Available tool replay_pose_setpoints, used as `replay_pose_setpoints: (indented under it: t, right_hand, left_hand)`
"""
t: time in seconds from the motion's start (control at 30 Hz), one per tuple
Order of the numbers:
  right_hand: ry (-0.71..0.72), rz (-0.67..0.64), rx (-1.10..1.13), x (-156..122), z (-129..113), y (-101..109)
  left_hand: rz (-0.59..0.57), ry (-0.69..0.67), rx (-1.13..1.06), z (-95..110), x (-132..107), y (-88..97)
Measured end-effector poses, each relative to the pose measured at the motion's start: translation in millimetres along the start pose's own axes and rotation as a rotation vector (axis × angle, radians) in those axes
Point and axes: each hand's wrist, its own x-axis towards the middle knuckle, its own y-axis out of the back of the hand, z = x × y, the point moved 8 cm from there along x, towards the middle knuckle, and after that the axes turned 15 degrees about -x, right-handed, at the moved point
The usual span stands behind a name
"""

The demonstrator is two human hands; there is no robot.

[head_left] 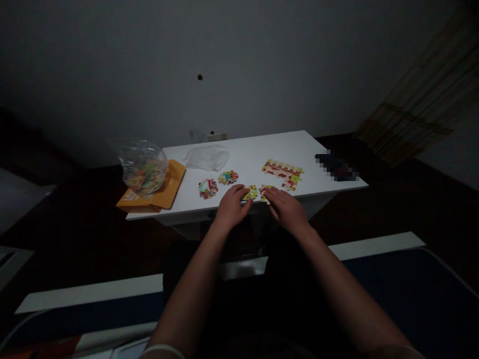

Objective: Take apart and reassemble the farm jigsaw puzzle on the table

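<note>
At the front edge of the white table (247, 154), my left hand (232, 205) grips a yellow-green jigsaw puzzle piece (251, 192) between thumb and fingers. My right hand (287, 207) has its fingers closed over another jigsaw piece (265, 192), yellow and pinkish, just right of the first. A small gap separates the two. Beyond my right hand lies a partly joined puzzle section (282, 172) in brown, pink and yellow. Left of my left hand are a pile of loose pieces (208, 188) and a smaller pile (228, 177). My fingers hide parts of the held pieces.
An orange box or folder (174, 184) lies at the table's left end, with a clear bag of puzzle pieces (145, 172) on it. A crumpled clear plastic bag (207, 157) sits near the back edge. A blurred dark object (337, 167) is at the right edge.
</note>
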Motion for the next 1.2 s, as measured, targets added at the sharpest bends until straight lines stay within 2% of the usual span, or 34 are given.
replay_pose_setpoints:
  t: [0.13, 0.3, 0.4, 0.5, 0.6, 0.77, 0.9, 1.0, 1.07, 1.17, 1.2]
  right_hand:
    - [-0.018, 0.110, 0.090, -11.4, 12.8, 7.8]
    - [-0.188, 0.224, 0.161, 10.8, 17.8, 15.7]
    - [-0.154, 0.233, 0.215, 30.9, -0.7, 11.6]
    - [-0.035, 0.147, 0.216, 41.3, -25.7, -1.0]
    - [0.022, 0.127, 0.178, 35.1, -35.4, -7.0]
    - [0.090, 0.162, 0.155, 5.8, -30.4, -0.9]
    - [0.028, 0.238, 0.179, 1.1, -23.8, 15.7]
    - [-0.052, 0.274, 0.200, 37.6, -22.0, 28.0]
    - [-0.003, 0.158, 0.201, 82.1, -30.3, 23.7]
    - [0.093, -0.111, 0.110, 147.8, -46.0, 1.3]
    - [0.117, -0.153, 0.079, 164.5, -50.6, -4.7]
  left_hand:
    - [-0.003, -0.015, -0.010, -0.6, 1.0, 0.5]
    - [0.002, -0.010, -0.025, -4.1, 0.5, -0.9]
    - [0.027, 0.026, -0.046, -7.0, -0.1, 0.1]
    - [0.011, 0.012, -0.064, -4.8, -0.5, -0.3]
    - [-0.027, 0.007, -0.044, -3.9, -0.8, -1.8]
    - [-0.036, 0.002, -0.029, -4.6, -0.8, -2.4]
    - [-0.015, 0.002, -0.031, -3.0, -1.0, -2.4]
    - [-0.005, -0.015, -0.047, 2.3, -0.6, -2.0]
    - [-0.013, -0.021, -0.061, 6.1, 0.1, -2.2]
    - [-0.008, -0.011, -0.066, 9.1, 1.2, -0.6]
    - [-0.001, -0.007, -0.066, 9.4, 1.4, 0.4]
